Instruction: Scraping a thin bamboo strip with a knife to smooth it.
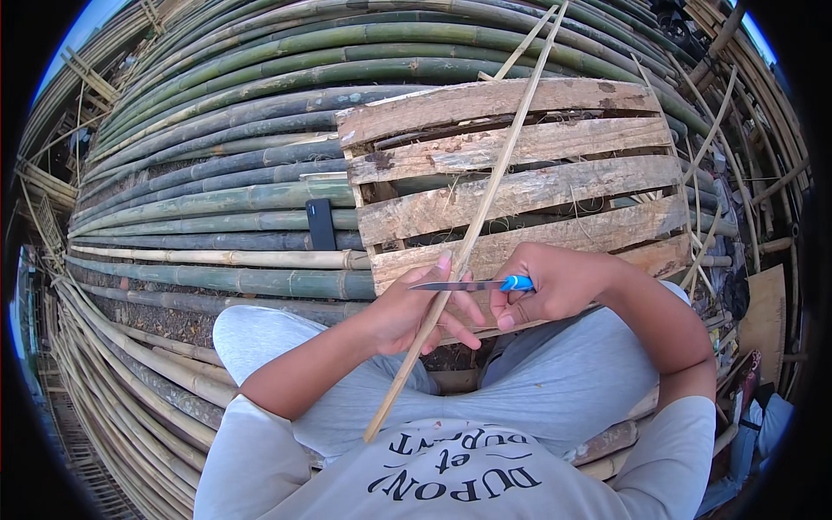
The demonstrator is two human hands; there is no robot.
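Note:
A long, thin bamboo strip runs slantwise from my lap, over a slatted wooden crate, toward the far edge. My left hand holds it near its lower part, thumb on the upper left side and the fingers loosely stretched beneath it. My right hand is closed around the blue handle of a knife. The blade points left and lies across the strip, close to my left thumb and palm. Most of the handle is hidden inside my right fist.
Green and grey bamboo poles lie side by side beyond and left of the crate. A black phone rests on them by the crate's left side. Thin split strips stick out at the right. Fine shavings cling to the slats.

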